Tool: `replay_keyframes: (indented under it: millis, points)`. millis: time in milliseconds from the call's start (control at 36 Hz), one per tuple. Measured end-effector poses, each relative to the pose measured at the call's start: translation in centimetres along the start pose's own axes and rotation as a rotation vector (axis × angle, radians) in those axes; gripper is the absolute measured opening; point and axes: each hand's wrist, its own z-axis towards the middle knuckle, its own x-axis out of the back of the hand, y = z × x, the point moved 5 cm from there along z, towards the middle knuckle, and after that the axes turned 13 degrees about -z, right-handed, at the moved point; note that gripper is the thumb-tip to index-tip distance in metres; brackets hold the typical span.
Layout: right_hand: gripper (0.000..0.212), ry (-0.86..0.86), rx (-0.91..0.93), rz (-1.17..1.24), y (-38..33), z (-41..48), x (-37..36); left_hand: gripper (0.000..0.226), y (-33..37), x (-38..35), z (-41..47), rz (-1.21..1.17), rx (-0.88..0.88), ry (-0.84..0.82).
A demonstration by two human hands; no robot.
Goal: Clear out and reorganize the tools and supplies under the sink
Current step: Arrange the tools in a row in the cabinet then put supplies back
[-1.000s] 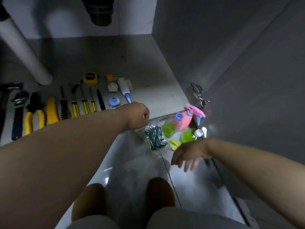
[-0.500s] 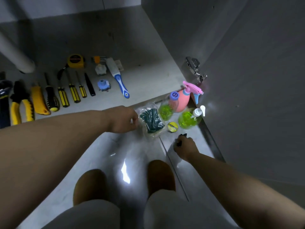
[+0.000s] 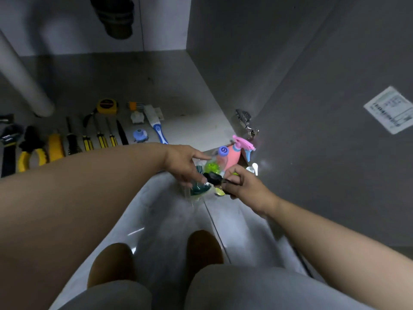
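Grey cabinet floor (image 3: pixel 134 86) lines tools (image 3: pixel 87 142) along its front edge; off its front right corner the right hand (image 3: pixel 248 186) curls round a black item (image 3: pixel 214 176), the left hand (image 3: pixel 183 162) touching it, pinch unclear, and a fumble could topple the bottles (image 3: pixel 232 155) below.

Both my bare forearms reach forward and converge on a small black object (image 3: pixel 214 176). My right hand (image 3: pixel 245 184), on the right of the object, curls its fingers round it, knuckles turned up. My left hand (image 3: pixel 183 164), on the object's left, is spread with the index finger straight. Its lower fingertips lie at the object's end; contact is unclear.
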Motion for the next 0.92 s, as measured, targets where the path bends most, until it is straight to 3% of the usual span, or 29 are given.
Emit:
replay_keyframes:
  millis: [83,222,306,444,528,667,806,917]
  points:
    - [0.020,-0.004,0.057,0.086,-2.8,0.3,-0.5,0.063,0.3,-0.6,-0.2,-0.210,-0.008,-0.015]
    - [0.019,0.018,0.074,0.104,-4.4,1.0,-1.2,0.028,0.5,0.2,-0.6,-0.296,-0.122,0.087]
    - [0.026,0.054,0.007,-0.070,-2.9,1.5,-1.0,0.024,0.4,1.3,-0.9,-0.277,-0.166,0.182]
    - [0.026,-0.050,-0.162,-0.509,4.2,2.5,-1.5,0.022,-0.6,3.5,-1.4,-0.257,-0.235,0.292]
    - [0.053,-0.114,-0.213,-0.864,8.0,3.5,-1.5,0.020,-1.4,4.7,-1.5,-0.290,-0.271,0.376]
    - [0.078,-0.099,-0.260,-0.905,11.2,5.4,-2.4,0.020,-2.3,5.8,-0.9,-0.410,-0.293,0.499]
    - [0.085,-0.072,-0.220,-0.897,11.8,7.6,-3.9,0.022,-2.7,6.0,-0.2,-0.332,-0.266,0.482]
    - [0.079,-0.034,-0.224,-0.939,12.4,8.8,-4.6,0.020,-3.1,6.0,0.6,-0.290,-0.263,0.474]
